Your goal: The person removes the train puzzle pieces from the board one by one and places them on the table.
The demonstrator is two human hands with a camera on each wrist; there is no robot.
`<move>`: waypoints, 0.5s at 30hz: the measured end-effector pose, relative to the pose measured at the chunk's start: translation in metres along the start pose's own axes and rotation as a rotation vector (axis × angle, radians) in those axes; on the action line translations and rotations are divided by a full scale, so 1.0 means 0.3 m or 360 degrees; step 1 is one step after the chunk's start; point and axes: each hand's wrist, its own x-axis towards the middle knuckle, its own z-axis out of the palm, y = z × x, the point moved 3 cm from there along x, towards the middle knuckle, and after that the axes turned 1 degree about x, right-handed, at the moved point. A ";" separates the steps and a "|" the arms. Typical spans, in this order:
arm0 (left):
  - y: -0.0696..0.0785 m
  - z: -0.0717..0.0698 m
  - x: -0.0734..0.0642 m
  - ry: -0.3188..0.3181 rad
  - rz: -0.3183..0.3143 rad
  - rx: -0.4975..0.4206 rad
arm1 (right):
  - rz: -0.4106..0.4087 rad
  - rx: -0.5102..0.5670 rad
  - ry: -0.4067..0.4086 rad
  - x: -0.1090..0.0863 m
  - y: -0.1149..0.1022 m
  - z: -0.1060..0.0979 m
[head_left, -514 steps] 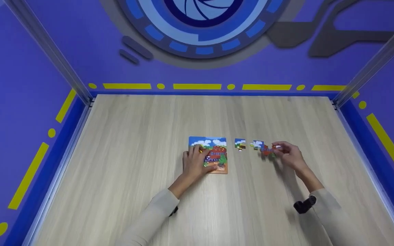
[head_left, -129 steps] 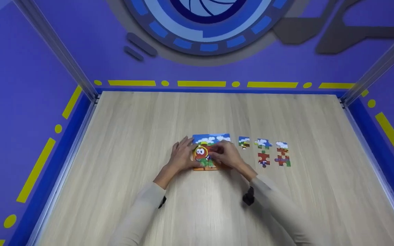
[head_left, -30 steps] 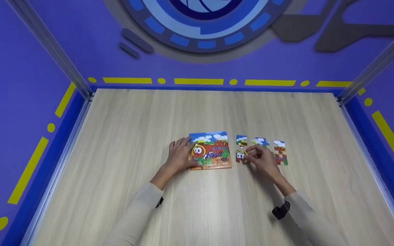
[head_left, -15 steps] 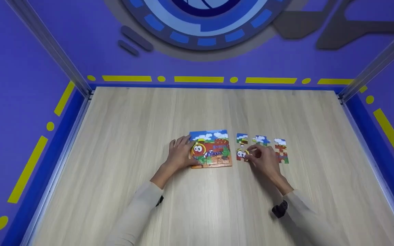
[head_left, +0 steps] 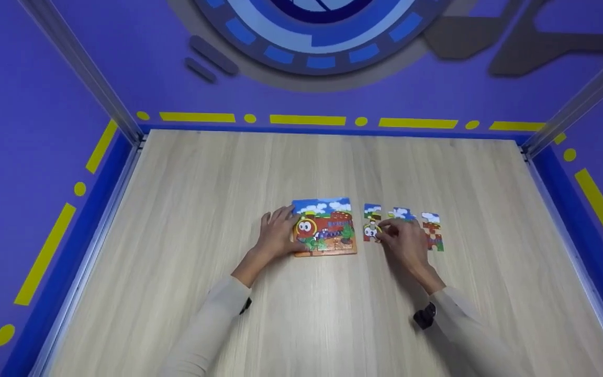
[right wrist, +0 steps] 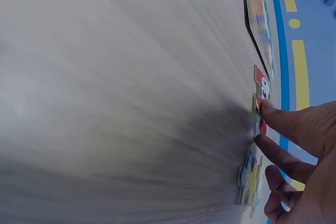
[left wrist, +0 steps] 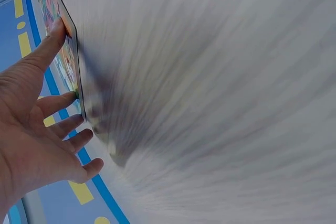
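A picture puzzle in a flat tray (head_left: 325,226) lies on the table, showing a red big-eyed cartoon character under a cloudy sky. My left hand (head_left: 274,236) rests at its left side with fingers spread. In the left wrist view the thumb (left wrist: 50,45) presses on its face, while the index fingertip touches the edge. Just right of the tray, my right hand (head_left: 407,243) pinches a puzzle piece with white cartoon eyes (head_left: 369,231) between thumb and fingers. That piece sits right below a sky piece (head_left: 372,210), close to its tab. Part of the pinched piece is hidden by the fingertips.
Behind the right hand lies another sky piece (head_left: 400,212). Farther right, a cloud piece (head_left: 430,219) stands above a red and green piece (head_left: 436,242). Blue panels (head_left: 301,94) wall the wooden table (head_left: 218,173) at the back and sides.
Since 4.3 s ago, my right hand has gone from the tray to the loose pieces, with the eye piece. Over the last half second that piece has shifted slightly away, toward the sky piece.
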 end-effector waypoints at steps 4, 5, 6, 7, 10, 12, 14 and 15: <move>0.000 -0.001 0.001 0.0008 -0.0001 -0.0011 | -0.0042 -0.0040 0.0024 -0.003 0.005 -0.001; 0.000 -0.001 0.002 0.0006 -0.0002 -0.0014 | -0.0044 -0.0044 0.0028 -0.005 0.004 -0.003; 0.000 -0.001 0.002 0.0001 -0.0005 -0.0015 | -0.0048 -0.0049 0.0032 -0.007 0.004 -0.004; 0.001 -0.001 0.003 -0.0004 -0.0006 -0.0018 | -0.0044 -0.0046 0.0033 -0.010 0.003 -0.006; 0.003 -0.003 0.003 -0.0014 0.0000 -0.0022 | -0.0044 -0.0019 0.0027 -0.019 -0.003 -0.010; -0.001 -0.002 0.003 -0.0025 -0.0005 -0.0038 | -0.0067 0.0001 0.0020 -0.025 -0.011 -0.011; -0.006 -0.002 0.003 -0.0035 -0.0019 -0.0049 | -0.0070 0.0021 -0.0014 -0.031 -0.020 -0.010; -0.009 -0.003 0.003 -0.0042 -0.0030 -0.0056 | -0.0069 0.0025 -0.0036 -0.035 -0.026 -0.009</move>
